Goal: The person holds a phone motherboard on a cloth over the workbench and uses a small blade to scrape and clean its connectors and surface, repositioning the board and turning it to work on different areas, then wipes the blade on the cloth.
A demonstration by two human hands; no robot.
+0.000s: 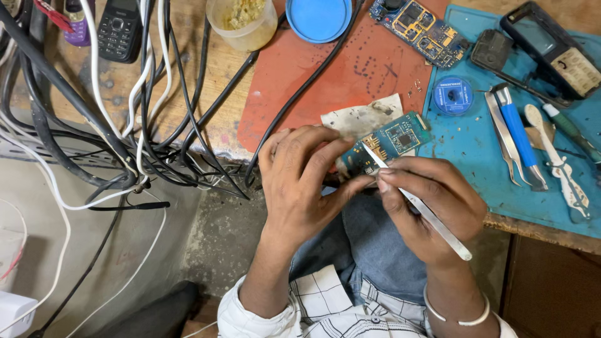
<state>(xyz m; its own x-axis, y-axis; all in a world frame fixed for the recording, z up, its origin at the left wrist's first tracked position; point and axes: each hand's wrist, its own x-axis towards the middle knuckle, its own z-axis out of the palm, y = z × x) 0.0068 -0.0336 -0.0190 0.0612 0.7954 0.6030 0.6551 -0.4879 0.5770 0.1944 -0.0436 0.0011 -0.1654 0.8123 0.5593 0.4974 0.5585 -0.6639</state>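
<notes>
Pinching a green circuit board (393,139) by its near end, the left hand (300,181) holds it at the desk (206,69) edge, above the person's lap. The right hand (426,203) grips a slim metal tool (416,203) between thumb and fingers, its tip resting on the board. A stained paper scrap (360,116) lies under the board on the red mat (350,69). On the blue mat (476,150) to the right lie tweezers (504,141), a blue-handled tool (519,134) and a solder spool (452,95). A second board (419,30), blue lid (319,17) and plastic cup (243,24) sit farther back. Cables (144,119) hang at left.
</notes>
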